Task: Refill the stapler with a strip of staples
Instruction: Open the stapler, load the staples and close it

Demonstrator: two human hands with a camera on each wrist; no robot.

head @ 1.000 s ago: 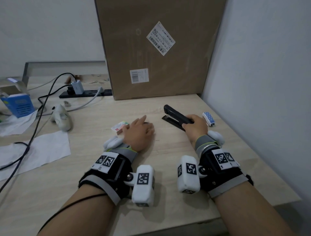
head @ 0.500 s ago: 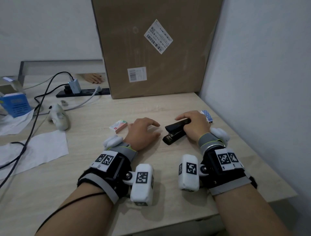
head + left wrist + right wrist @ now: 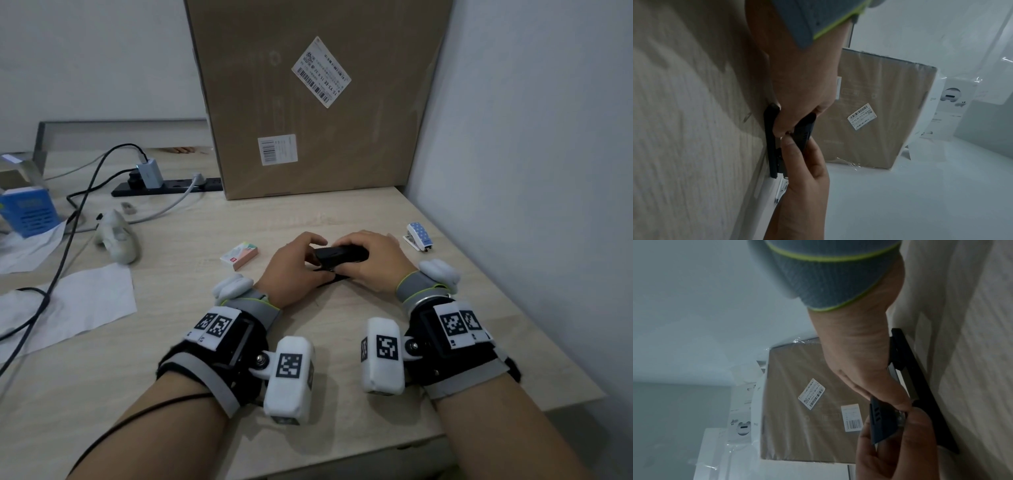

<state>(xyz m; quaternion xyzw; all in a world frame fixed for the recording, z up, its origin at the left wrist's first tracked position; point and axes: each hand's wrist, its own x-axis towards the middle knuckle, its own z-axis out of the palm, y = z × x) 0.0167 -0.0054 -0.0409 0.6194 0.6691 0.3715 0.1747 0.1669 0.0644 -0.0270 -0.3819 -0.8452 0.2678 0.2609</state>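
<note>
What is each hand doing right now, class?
Left hand: grips the stapler.
Right hand: grips the stapler too, from its other side.

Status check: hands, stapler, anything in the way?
Left hand and right hand both gripping the black stapler on the desk. Top lifted off the base; no strip loaded yet. Staple box lies to the left, untouched. Nothing in the way.

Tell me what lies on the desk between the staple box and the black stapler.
Only the left hand. The staple box sits on the bare desk just left of it, and both hands, the right hand too, already grip the black stapler. Nothing else visible lies between box and stapler.
</note>
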